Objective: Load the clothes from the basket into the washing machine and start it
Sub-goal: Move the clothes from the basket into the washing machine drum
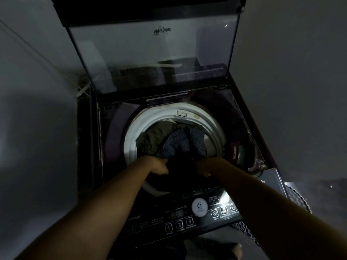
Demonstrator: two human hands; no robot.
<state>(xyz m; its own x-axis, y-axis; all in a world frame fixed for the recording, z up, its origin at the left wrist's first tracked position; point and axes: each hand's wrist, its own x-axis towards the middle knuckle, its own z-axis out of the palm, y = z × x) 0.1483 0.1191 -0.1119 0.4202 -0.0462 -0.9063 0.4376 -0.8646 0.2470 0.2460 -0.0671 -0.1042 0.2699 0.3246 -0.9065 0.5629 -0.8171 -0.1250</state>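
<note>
A top-loading washing machine (204,121) stands in front of me with its glass lid (150,53) raised upright. Inside the white-rimmed drum lie an olive garment (152,137) and a blue striped garment (180,141). My left hand (159,166) and my right hand (204,168) both grip a black garment (182,171) at the drum's near edge, one hand on each side of it. The basket is not in view.
The control panel (180,220) with numbered buttons and a round "6" badge runs along the machine's front. A red detergent tray (238,151) sits right of the drum. Grey walls close in at left and right. Cables hang at the back left (82,87).
</note>
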